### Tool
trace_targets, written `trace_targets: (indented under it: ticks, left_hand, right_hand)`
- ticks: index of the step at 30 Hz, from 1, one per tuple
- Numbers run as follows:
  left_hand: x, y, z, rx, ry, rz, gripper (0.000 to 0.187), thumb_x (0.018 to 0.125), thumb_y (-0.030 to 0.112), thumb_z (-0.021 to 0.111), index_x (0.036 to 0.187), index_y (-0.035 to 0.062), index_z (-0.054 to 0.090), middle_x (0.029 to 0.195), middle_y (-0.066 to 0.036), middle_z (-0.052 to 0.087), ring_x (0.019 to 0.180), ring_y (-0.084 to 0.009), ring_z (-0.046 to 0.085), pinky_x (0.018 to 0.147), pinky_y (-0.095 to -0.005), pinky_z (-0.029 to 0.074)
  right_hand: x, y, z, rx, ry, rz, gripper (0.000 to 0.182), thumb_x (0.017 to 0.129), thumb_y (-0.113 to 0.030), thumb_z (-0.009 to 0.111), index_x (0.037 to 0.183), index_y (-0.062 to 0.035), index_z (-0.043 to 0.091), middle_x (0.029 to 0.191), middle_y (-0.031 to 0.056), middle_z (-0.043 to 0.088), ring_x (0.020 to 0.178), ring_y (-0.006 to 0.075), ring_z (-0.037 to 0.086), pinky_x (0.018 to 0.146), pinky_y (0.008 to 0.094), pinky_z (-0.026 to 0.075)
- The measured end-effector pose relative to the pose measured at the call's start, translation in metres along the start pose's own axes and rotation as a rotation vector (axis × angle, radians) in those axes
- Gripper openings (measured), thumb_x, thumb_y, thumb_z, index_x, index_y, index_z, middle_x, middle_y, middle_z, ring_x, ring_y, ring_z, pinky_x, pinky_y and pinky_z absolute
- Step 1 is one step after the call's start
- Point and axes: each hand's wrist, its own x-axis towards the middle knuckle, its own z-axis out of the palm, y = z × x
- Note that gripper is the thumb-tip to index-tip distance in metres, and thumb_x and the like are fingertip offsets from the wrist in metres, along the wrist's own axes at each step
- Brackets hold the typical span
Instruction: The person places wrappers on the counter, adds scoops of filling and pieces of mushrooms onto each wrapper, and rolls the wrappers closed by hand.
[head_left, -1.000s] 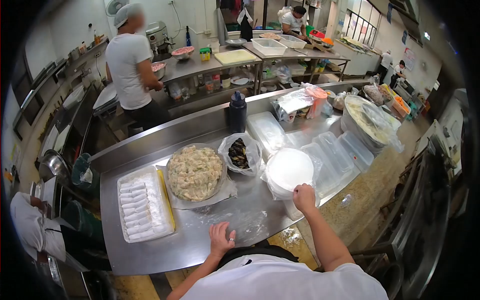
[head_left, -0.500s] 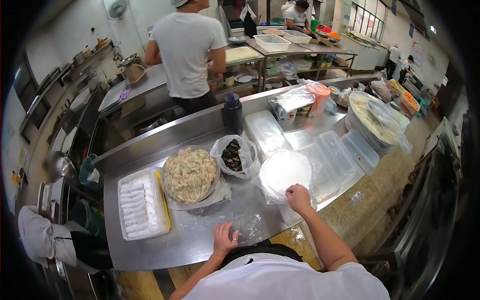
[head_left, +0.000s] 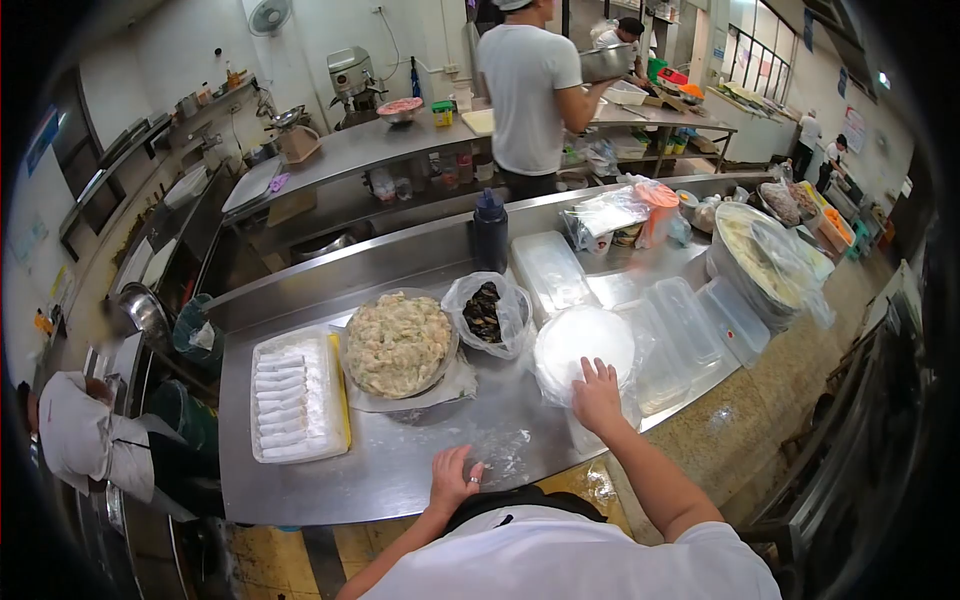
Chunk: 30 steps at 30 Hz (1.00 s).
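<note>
My right hand [head_left: 598,396] lies with fingers spread on the near edge of a stack of round white wrappers [head_left: 580,345] in clear plastic. My left hand [head_left: 454,482], wearing a ring, rests open on the floury steel table [head_left: 400,475] near its front edge. Left of the stack, a plastic bag [head_left: 463,300] holds dark pieces that look like sliced mushrooms. Beside it a bowl of pale chopped filling [head_left: 398,345] sits on a sheet. Farther left, a white tub [head_left: 257,400] contains a row of white rolls [head_left: 280,400].
A dark squeeze bottle [head_left: 490,232] stands behind the bag. Clear plastic containers [head_left: 690,330] and a large covered bowl [head_left: 750,265] occupy the right. A person in a white shirt [head_left: 525,95] carries a metal bowl behind the table; another person [head_left: 80,430] is at the left.
The fingers of my right hand have gone from curled to spread over the white stack. The person behind the table has moved right, a metal bowl now showing. My view has shifted slightly.
</note>
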Motion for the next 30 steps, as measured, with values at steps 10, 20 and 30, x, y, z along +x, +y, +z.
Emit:
trace_targets:
  ticks: [10,20,30]
  left_hand:
    - [-0.017,-0.003,-0.044,-0.004,-0.001,-0.161,0.052,0.092,0.026,0.079,0.135,0.0004,0.065,0.128,-0.022,0.07,0.12,-0.0438,0.063,0.108,-0.0544,0.047]
    - [0.041,0.025,-0.081,-0.049,-0.06,-0.046,0.069,0.083,0.021,0.087,0.145,0.0056,0.062,0.146,-0.021,0.061,0.137,-0.0437,0.057,0.122,-0.0569,0.04]
    - [-0.015,-0.066,-0.105,0.175,-0.14,-0.076,0.027,0.074,0.011,0.081,0.1,0.0187,0.084,0.122,-0.006,0.074,0.125,-0.0302,0.065,0.125,-0.0606,0.037]
  right_hand:
    - [0.001,-0.03,-0.006,0.454,0.306,0.203,0.009,0.081,-0.009,0.081,0.087,-0.0079,0.073,0.124,0.0135,0.073,0.12,0.0355,0.064,0.113,0.0569,0.043]
    - [-0.029,-0.156,-0.003,0.529,0.1,-0.284,0.021,0.082,-0.005,0.075,0.101,-0.0069,0.065,0.102,0.0135,0.069,0.102,0.0378,0.067,0.099,0.0523,0.051]
    - [-0.045,-0.232,0.025,0.436,-0.166,-0.435,0.034,0.082,-0.018,0.082,0.114,-0.0101,0.075,0.102,0.0095,0.071,0.109,0.0338,0.067,0.099,0.0509,0.052]
